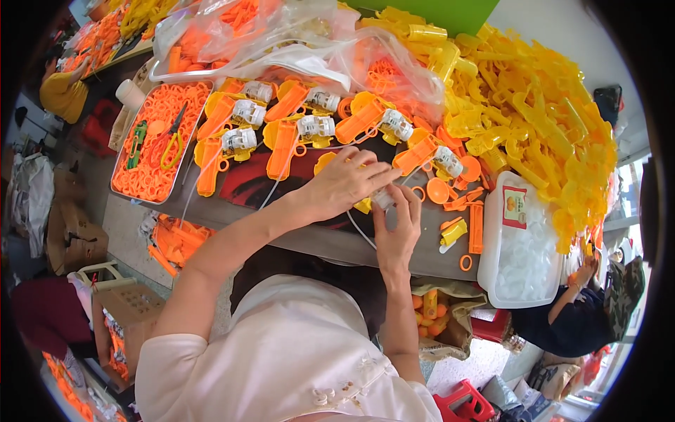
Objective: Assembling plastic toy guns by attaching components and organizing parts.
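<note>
Both my hands meet over the table at the middle of the head view, on a partly hidden yellow-and-clear plastic toy piece. My left hand (344,183) is closed on it from above, fingers bent. My right hand (398,225) pinches a small clear part (383,199) between thumb and fingers. A thin white tube (361,228) trails below the hands. Just beyond lie several orange-and-yellow toy guns (283,148) with clear cylinders, some trailing similar tubes. The nearest on the right is a toy gun (418,152) beside my fingertips.
A tray of orange rings (158,184) at left holds scissors (174,137) and a green-handled tool (136,144). Yellow parts (527,112) heap up at right, above a white tub (494,257) of clear pieces. Loose orange parts (476,228) lie near the front edge. Other people work farther off.
</note>
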Tool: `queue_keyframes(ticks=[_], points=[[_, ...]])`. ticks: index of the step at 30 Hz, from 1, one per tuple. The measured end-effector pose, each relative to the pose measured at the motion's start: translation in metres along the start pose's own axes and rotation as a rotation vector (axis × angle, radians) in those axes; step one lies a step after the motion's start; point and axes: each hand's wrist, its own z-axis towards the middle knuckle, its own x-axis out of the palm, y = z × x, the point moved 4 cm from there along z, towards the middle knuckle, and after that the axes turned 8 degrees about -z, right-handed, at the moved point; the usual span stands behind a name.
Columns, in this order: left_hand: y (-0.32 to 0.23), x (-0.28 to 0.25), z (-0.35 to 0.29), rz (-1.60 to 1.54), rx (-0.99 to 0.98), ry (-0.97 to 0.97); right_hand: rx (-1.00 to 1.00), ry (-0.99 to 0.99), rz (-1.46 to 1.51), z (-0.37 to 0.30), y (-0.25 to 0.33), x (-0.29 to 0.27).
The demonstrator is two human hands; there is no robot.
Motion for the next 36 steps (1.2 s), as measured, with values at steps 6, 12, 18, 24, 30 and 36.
queue_keyframes(ticks=[6, 12, 18, 24, 30, 36], points=[[0.028, 0.002, -0.009, -0.366, -0.092, -0.079, 0.011, -0.024, 0.049, 0.000, 0.002, 0.002], [0.042, 0.019, -0.035, -0.592, -0.274, -0.113, -0.040, 0.001, -0.210, -0.003, -0.011, 0.040], [0.042, 0.024, -0.038, -0.522, -0.197, -0.033, 0.071, 0.049, -0.309, -0.002, -0.020, 0.064], [0.042, 0.022, -0.039, -0.494, -0.164, -0.085, 0.202, 0.122, 0.018, 0.000, -0.031, 0.062], [0.044, 0.025, -0.035, -0.519, -0.120, -0.116, 0.163, 0.092, -0.082, 0.003, -0.032, 0.065], [0.042, 0.024, -0.035, -0.462, -0.132, -0.103, 0.064, 0.082, -0.246, 0.011, -0.024, 0.064]])
